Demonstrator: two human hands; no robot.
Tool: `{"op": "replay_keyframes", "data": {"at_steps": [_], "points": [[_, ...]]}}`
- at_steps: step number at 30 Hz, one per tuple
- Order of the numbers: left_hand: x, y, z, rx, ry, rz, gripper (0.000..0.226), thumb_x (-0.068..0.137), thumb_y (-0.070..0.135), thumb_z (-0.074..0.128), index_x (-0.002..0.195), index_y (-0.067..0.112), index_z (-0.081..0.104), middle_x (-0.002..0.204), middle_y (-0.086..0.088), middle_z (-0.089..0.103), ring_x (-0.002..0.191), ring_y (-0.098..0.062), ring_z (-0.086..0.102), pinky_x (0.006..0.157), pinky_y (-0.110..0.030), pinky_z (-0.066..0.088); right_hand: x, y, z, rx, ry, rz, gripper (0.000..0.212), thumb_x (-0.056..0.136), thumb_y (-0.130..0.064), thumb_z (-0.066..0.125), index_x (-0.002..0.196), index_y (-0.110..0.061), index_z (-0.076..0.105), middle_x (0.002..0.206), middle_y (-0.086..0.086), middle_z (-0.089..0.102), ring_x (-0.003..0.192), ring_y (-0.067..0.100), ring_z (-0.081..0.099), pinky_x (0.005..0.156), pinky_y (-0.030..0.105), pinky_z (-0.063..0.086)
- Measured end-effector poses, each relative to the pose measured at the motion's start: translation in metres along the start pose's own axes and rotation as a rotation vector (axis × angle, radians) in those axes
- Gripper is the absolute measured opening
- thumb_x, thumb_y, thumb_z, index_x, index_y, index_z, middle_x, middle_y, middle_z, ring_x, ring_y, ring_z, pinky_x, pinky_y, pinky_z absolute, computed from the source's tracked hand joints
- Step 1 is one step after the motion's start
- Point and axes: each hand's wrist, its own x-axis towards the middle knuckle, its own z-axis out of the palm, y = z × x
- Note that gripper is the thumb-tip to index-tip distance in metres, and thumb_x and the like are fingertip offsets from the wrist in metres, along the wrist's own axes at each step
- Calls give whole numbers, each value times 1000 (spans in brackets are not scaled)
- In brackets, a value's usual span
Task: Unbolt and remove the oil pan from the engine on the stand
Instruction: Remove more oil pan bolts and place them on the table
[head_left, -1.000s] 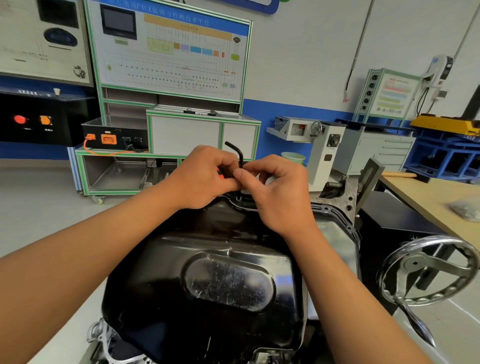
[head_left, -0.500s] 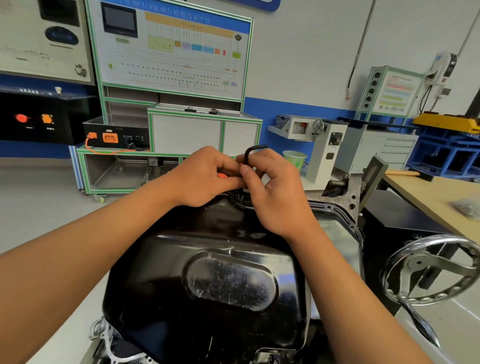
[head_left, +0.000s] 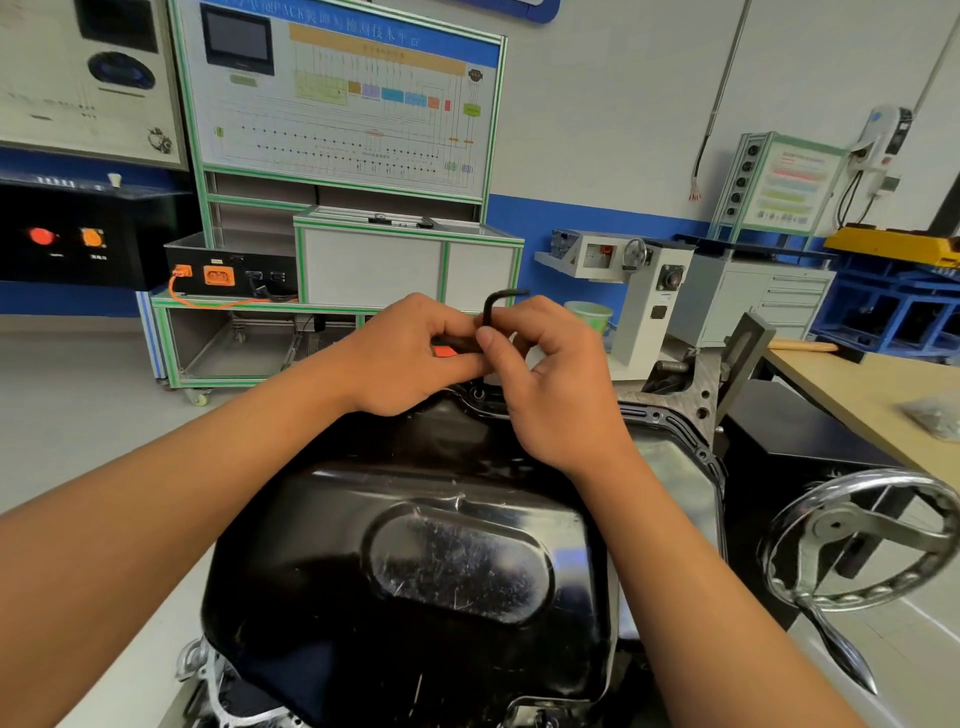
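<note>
The black oil pan (head_left: 457, 566) faces up on the engine, filling the lower middle of the view. Both hands meet over its far rim. My right hand (head_left: 545, 384) pinches the upright shaft of a black hex key (head_left: 493, 304), whose short arm points right at the top. My left hand (head_left: 405, 353) is closed on the same tool lower down, around a red and black part (head_left: 445, 349) of it. The key's tip and the bolt under it are hidden by my fingers. A bolt hole (head_left: 478, 395) shows on the rim just below.
A chrome handwheel (head_left: 862, 540) of the stand sits at the right. The engine's grey flange (head_left: 691, 395) rises behind the pan. A wooden bench (head_left: 872, 395) stands far right. Green-framed training cabinets (head_left: 405, 270) line the back wall.
The hex key's short arm has swung from pointing left to pointing right, and my right hand's fingers have shifted along with it. My left hand stays put.
</note>
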Motion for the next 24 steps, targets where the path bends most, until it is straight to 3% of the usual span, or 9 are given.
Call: {"op": "replay_keyframes", "data": {"at_steps": [4, 9, 11, 13, 15, 17, 18, 21, 24], "points": [[1, 1, -2, 11, -11, -37, 12, 92, 17, 68, 99, 16, 78, 91, -8, 77, 82, -15, 69, 85, -42, 56, 1, -1, 0, -21, -38, -8, 9, 93, -13, 68, 97, -9, 76, 76, -2, 55, 72, 13, 52, 68, 27, 44], [2, 6, 3, 23, 83, -7, 9, 85, 15, 77, 82, 24, 79, 76, -7, 75, 69, -13, 64, 72, -35, 53, 1, 1, -1, 67, 83, 42, 6, 83, -21, 81, 87, -19, 77, 69, -10, 57, 62, 3, 50, 65, 20, 42], [3, 6, 5, 38, 99, 2, 8, 83, 15, 79, 87, 8, 78, 82, -19, 73, 74, -33, 67, 76, -47, 56, 1, 0, -1, 93, 111, 37, 15, 81, -17, 82, 79, -28, 72, 68, -12, 58, 61, 2, 52, 63, 21, 43], [4, 5, 4, 70, 114, 16, 19, 82, 15, 79, 89, -2, 75, 83, -27, 70, 73, -37, 64, 74, -54, 52, 0, 0, 0, 70, 104, 4, 22, 82, -13, 81, 75, -30, 68, 66, -16, 53, 61, 2, 51, 62, 18, 41], [3, 3, 4, 80, 101, 26, 17, 84, 16, 78, 90, 1, 75, 80, -20, 72, 68, -25, 63, 70, -48, 53, -1, 1, 1, 44, 74, -20, 7, 86, -11, 77, 83, -18, 76, 70, -14, 54, 64, 1, 52, 63, 13, 39], [1, 2, 3, 39, 60, 32, 7, 89, 15, 73, 93, 11, 77, 73, 7, 73, 60, 3, 58, 61, -19, 50, -1, 1, 1, 14, 54, -32, 6, 90, -11, 72, 90, -10, 77, 74, -9, 56, 67, 3, 52, 64, 17, 41], [-1, 4, 2, 30, 37, 29, 8, 91, 14, 70, 92, 18, 77, 70, 16, 70, 59, 8, 57, 61, -8, 45, -1, 2, 1, 6, 43, -35, 8, 92, -11, 69, 91, -9, 77, 74, -6, 56, 68, 5, 51, 64, 22, 43], [-1, 5, 1, 12, 16, -6, 17, 94, 15, 66, 92, 30, 74, 80, 14, 75, 74, -1, 69, 73, -14, 51, -1, 0, 1, -19, -6, -35, 13, 96, -10, 63, 94, -9, 76, 79, 4, 59, 73, 13, 53, 69, 33, 46], [-1, 6, 1, 19, 56, 15, 14, 91, 13, 69, 91, 24, 78, 80, 9, 76, 77, -7, 71, 74, -21, 54, 0, 0, 2, -26, -12, -28, 11, 95, -15, 65, 93, -11, 75, 80, 3, 59, 71, 9, 51, 68, 30, 45]]}}
